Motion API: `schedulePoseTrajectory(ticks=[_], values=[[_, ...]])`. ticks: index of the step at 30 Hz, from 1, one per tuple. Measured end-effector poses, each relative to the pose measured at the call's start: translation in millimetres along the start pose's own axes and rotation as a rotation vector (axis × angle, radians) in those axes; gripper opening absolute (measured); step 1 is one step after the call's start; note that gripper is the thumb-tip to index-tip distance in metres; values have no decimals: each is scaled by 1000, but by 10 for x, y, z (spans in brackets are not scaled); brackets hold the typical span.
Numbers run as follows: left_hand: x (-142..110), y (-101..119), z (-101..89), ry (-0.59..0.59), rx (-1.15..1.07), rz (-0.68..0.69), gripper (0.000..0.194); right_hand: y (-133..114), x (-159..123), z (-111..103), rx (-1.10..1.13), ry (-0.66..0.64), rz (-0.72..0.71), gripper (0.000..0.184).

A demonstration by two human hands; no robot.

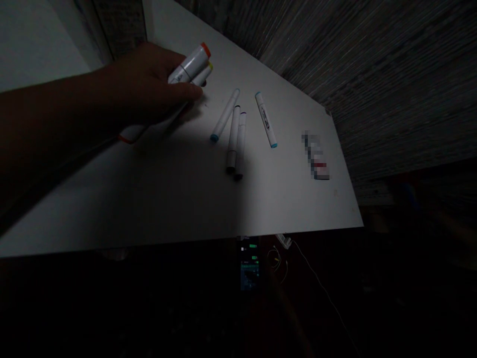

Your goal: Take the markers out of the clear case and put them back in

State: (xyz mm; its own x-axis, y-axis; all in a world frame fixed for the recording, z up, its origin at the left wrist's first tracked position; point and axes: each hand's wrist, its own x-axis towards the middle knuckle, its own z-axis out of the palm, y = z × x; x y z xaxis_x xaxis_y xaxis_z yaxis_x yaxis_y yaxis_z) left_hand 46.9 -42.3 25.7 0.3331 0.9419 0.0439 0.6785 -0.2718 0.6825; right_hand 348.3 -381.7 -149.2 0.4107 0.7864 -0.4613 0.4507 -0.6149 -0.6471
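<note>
**Left hand [158, 79] grips markers over the bench [298, 199]**

Nearest, a screen [249, 273] glows below the dark-ended pair [234, 141]; my right hand I can't make out. One blue-ended marker [225, 115] lies just left of the pair, another [266, 120] apart to its right. Left of and beyond it, my fingers [188, 91] curl round an orange-ended marker [192, 62] and a yellow-ended one [203, 74]. I judge this a carrying step; next calls for a steady hold.
</note>
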Motion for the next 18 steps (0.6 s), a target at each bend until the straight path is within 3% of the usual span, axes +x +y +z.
schedulePoseTrajectory(ticks=[8,18], values=[[30,-15,-4,-12,17,17,37,-6,-4,-52,2,8,7,30],[19,-27,6,-23,32,-13,43,-42,44,35,-9,9,20,30]])
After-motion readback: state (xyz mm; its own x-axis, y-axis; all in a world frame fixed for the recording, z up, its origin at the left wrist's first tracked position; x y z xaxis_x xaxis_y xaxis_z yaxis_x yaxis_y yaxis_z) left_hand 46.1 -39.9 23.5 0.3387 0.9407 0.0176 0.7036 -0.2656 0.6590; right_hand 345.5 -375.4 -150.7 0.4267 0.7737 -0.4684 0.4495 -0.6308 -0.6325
